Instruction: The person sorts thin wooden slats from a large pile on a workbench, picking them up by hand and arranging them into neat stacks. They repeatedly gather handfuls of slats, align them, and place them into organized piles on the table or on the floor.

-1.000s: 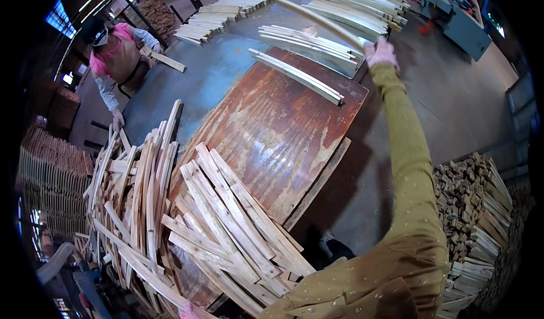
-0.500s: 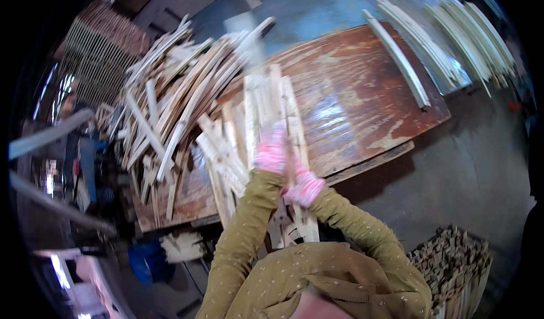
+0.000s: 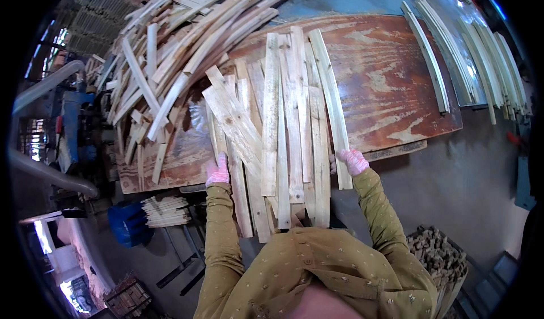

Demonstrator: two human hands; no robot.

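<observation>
A bundle of long pale wooden slats (image 3: 289, 132) lies lengthwise on a reddish-brown plywood board (image 3: 391, 75), their near ends overhanging toward me. My left hand (image 3: 217, 171), in a pink glove, presses against the left side of the bundle near its lower end. My right hand (image 3: 352, 161), also pink-gloved, grips the near end of the rightmost slat (image 3: 331, 103). Both sleeves are olive with small dots.
A big loose heap of slats (image 3: 170, 64) covers the board's left part. Curved pale strips (image 3: 442, 58) lie in rows at the far right. A blue machine (image 3: 71, 126) stands left, a small slat stack (image 3: 164, 211) below the board, and stacked wood pieces (image 3: 439, 256) lower right.
The view swung from looking across the board to looking down at it. My hands, together at the bundle's middle half a second ago, have spread to its left and right sides.
</observation>
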